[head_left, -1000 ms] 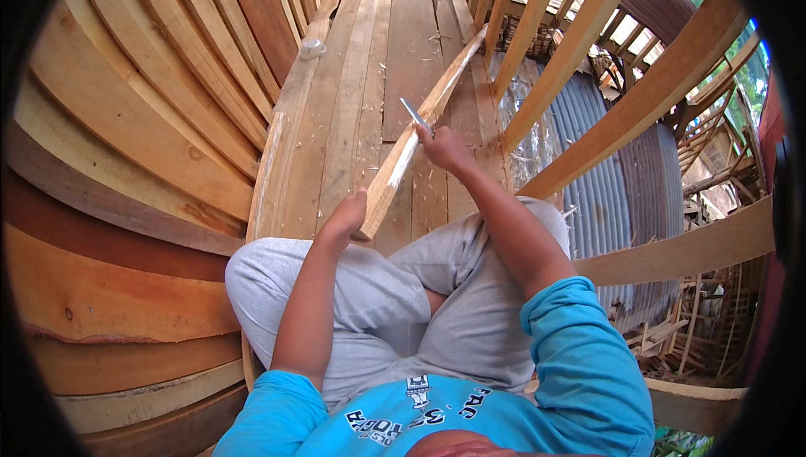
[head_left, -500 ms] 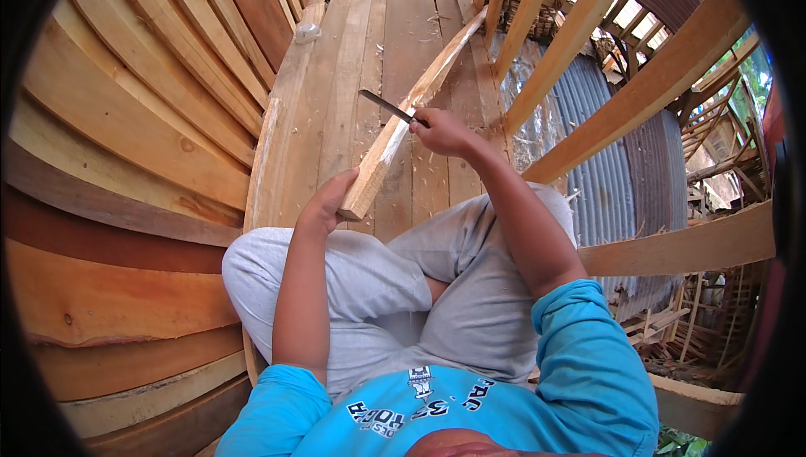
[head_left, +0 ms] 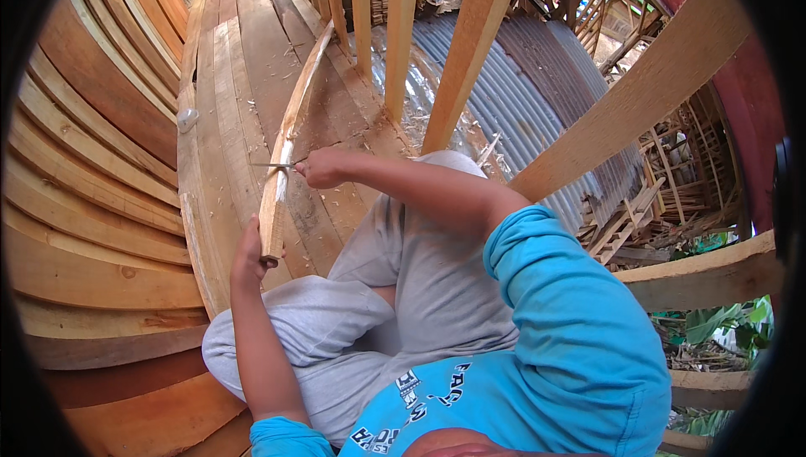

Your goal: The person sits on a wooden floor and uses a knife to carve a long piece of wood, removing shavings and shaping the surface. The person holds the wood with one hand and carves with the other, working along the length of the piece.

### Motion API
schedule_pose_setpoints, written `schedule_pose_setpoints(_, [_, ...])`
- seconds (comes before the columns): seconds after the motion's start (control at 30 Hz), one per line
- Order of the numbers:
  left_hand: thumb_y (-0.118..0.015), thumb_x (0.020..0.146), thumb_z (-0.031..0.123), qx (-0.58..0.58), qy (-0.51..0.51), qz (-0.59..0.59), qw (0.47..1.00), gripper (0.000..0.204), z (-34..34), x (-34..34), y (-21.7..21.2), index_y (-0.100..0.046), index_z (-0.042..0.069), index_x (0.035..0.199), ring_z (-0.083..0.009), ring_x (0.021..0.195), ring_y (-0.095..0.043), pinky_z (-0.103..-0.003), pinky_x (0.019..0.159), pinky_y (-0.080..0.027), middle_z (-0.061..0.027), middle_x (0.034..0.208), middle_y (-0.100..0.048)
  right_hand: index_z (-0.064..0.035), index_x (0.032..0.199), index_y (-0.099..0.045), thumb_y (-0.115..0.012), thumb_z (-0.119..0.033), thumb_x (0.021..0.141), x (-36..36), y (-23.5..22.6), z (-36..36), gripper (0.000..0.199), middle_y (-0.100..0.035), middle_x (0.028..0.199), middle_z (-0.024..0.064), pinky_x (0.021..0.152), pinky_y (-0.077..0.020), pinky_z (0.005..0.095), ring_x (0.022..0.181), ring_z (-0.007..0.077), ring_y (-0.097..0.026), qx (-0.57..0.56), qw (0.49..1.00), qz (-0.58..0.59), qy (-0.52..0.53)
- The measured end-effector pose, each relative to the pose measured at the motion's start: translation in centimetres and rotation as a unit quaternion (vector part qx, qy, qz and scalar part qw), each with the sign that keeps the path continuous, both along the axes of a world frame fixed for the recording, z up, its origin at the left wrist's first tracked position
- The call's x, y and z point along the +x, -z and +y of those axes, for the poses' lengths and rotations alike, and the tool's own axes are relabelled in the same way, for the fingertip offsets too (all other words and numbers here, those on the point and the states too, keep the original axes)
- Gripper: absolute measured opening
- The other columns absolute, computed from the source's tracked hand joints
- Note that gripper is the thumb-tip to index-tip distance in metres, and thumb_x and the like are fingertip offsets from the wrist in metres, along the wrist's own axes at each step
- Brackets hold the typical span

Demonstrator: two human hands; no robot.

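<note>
A long wooden strip (head_left: 291,125) slants away from me, its far end against the slatted railing. My left hand (head_left: 248,257) is wrapped round its near end, just beyond my bent knee. With my right hand (head_left: 322,169) I grip a knife (head_left: 270,165) by its handle, which my fingers mostly hide. The thin blade lies crosswise over the strip and points left. Around the blade the wood shows a pale, whitish face, while the near end is yellowish and squared.
Shavings lie scattered over the plank floor (head_left: 235,79). A small clear object (head_left: 187,118) sits by the left board wall (head_left: 101,230). Upright wooden slats (head_left: 478,45) stand at the right, with corrugated metal sheets (head_left: 520,79) beyond them.
My view has swung right, so the scene sits further left. The knife has come nearer along the strip toward my left hand, its blade turned flatter across the wood. Both grips persist.
</note>
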State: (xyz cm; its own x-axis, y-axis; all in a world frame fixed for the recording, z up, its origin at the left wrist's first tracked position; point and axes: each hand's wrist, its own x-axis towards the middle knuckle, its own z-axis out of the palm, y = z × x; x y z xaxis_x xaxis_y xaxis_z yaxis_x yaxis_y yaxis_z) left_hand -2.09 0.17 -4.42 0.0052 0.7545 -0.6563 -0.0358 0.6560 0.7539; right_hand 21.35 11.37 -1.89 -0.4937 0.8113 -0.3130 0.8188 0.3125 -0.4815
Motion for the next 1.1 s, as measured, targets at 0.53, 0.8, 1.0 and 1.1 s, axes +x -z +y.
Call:
schedule_pose_setpoints(0.53, [-0.022,0.105,0.047,-0.014,-0.058,0.083,0.995,0.053,0.7,2.5,0.3,-0.053,0.005,0.107,-0.0240,0.049,-0.062,-0.035,0.037,-0.042,-0.0099,0.071,-0.061,-0.0030,0.060,-0.064,-0.044,-0.032,0.092,-1.7,5.0,-0.5,0.047,-0.062,0.062,0.0221,0.060,-0.0484,0.0544,0.056,0.0442,-0.060,0.261,0.957,0.111,0.057])
schedule_pose_setpoints(0.8, [-0.023,0.103,0.036,0.033,-0.052,0.115,0.991,0.044,1.0,3.8,-0.4,-0.050,0.001,0.096,-0.0242,0.048,-0.058,-0.036,0.039,-0.041,-0.0097,0.068,-0.055,-0.0038,0.058,-0.063,-0.045,-0.030,0.090,0.1,5.1,2.0,0.045,-0.060,0.058,0.0223,0.057,-0.0499,0.0522,0.053,0.0422,-0.061,0.292,0.953,0.076,0.021])
schedule_pose_setpoints(1.0, [-0.022,0.105,0.036,0.062,-0.042,0.132,0.988,0.048,1.0,3.0,0.1,-0.047,0.000,0.085,-0.0241,0.046,-0.056,-0.037,0.039,-0.044,-0.0097,0.065,-0.050,-0.0032,0.056,-0.065,-0.044,-0.031,0.090,-0.4,5.7,3.5,0.049,-0.062,0.058,0.0219,0.059,-0.0518,0.0509,0.055,0.0402,-0.063,0.309,0.949,0.064,0.016])
schedule_pose_setpoints(1.1, [-0.021,0.105,0.037,0.054,-0.038,0.118,0.991,0.051,1.0,3.8,-0.9,-0.048,-0.003,0.090,-0.0250,0.046,-0.058,-0.037,0.039,-0.045,-0.0106,0.066,-0.051,-0.0030,0.056,-0.065,-0.043,-0.031,0.090,-0.1,5.2,4.0,0.049,-0.062,0.059,0.0217,0.059,-0.0519,0.0501,0.054,0.0397,-0.063,0.326,0.944,0.038,0.032])
